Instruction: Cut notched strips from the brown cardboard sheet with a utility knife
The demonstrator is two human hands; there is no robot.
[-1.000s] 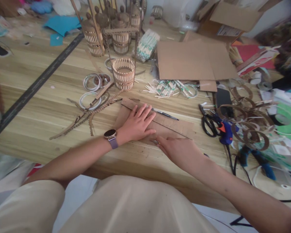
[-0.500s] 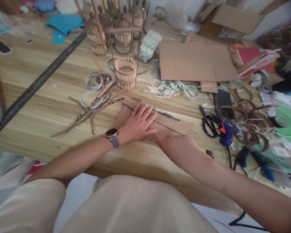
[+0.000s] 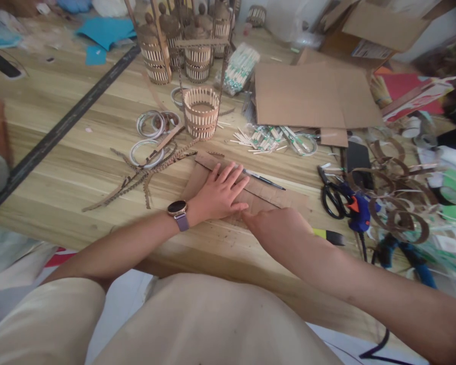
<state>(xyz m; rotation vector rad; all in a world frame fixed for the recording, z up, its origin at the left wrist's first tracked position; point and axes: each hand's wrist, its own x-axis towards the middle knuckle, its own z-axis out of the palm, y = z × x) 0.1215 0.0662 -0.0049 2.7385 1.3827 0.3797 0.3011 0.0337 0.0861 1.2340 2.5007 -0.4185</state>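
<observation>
My left hand lies flat with fingers spread on a piece of brown cardboard, a watch on its wrist. Just right of it, my right hand is closed and low over the cardboard's near edge. From behind the right wrist sticks the yellow and black end of what looks like a utility knife; its tip is hidden. A narrow cardboard strip lies along the far side of the sheet. A black pen rests just beyond the left fingertips.
A small stick basket stands behind, with several lidded ones further back. Tape rolls and corrugated strips lie left. Scissors, a blue glue gun and cardboard rings crowd the right. A dark bar crosses the left.
The whole view has shifted slightly, with the table things appearing further right. My right hand has drawn back a little to the left, and more of the yellow and black end shows.
</observation>
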